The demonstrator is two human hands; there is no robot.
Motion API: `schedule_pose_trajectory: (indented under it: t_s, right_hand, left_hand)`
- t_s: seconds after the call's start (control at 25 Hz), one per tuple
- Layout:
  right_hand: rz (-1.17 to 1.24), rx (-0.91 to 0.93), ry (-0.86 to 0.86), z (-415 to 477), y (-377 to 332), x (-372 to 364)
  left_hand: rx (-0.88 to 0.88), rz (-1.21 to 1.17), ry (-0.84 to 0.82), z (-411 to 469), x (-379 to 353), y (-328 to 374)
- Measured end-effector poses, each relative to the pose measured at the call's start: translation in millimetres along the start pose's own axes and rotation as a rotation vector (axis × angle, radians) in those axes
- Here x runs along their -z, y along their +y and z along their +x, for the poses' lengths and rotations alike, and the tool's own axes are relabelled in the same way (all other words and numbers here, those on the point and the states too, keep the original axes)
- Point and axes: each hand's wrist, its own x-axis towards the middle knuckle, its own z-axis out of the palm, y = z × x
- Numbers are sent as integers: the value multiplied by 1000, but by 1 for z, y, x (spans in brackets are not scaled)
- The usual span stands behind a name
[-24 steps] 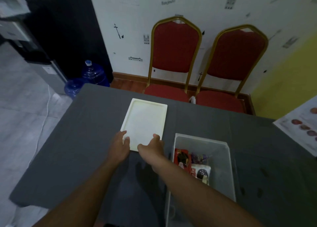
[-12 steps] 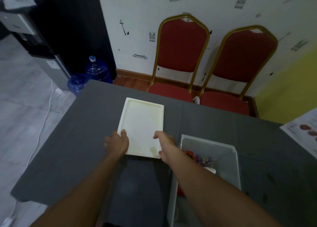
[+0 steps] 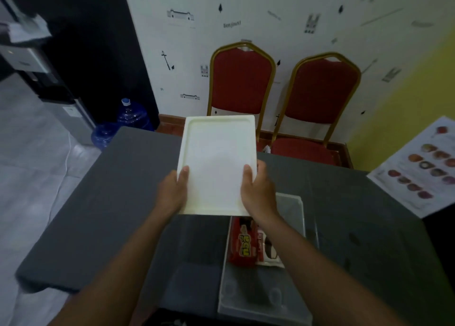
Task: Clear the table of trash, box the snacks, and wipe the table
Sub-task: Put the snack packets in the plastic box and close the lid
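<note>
Above the near half of the grey table (image 3: pixel 103 202), a white rectangular lid (image 3: pixel 216 163) is held clear of the surface, tilted with its recessed face toward the camera. Left hand (image 3: pixel 172 193) grasps the lid's left edge, thumb on the face, fingers hidden behind. Right hand (image 3: pixel 258 193) grasps the right edge the same way. Both grips sit toward the lid's near end.

Clear plastic box (image 3: pixel 290 271) rests on the table near and right, partly under the right forearm. Inside, at its far end: a red snack packet (image 3: pixel 242 244) and a white packet (image 3: pixel 267 252) just beside it, touching. Contents under the lid's near edge are hidden. No loose snacks or trash show on the table top. No cloth is in view.

Judgement: step in hand is the boxing of the snacks, at the closing stage. Snacks appear loaded; lid not yet on. Wiping looks still to do.

Next move calls for: carry the lid near and right until it sits over the box, level it, turn the recessed face down if that is the mating side (cannot tell from here), line up the long sides with the box rim, then press down at the corners. Packets lie low, so they should not foul the lid.

Off the table: two red chairs (image 3: pixel 242 82) far, a printed sheet (image 3: pixel 423 170) right.
</note>
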Motion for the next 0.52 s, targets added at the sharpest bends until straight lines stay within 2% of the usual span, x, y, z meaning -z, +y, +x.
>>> schedule_pose_trajectory:
  t_s: [0.24,0.4,0.52]
  right_hand:
    - [-278,-26,142,-75,91,73]
    - [-271,-50,237,-119,144,72]
    - [-168,-92,217,-134,156,70]
  left_hand:
    - [-61,-99,-215,-114,-65,1]
    - [-82,-99,-224,-162,-80,-28]
    - [-106,-61,-222,-172,-84,-35]
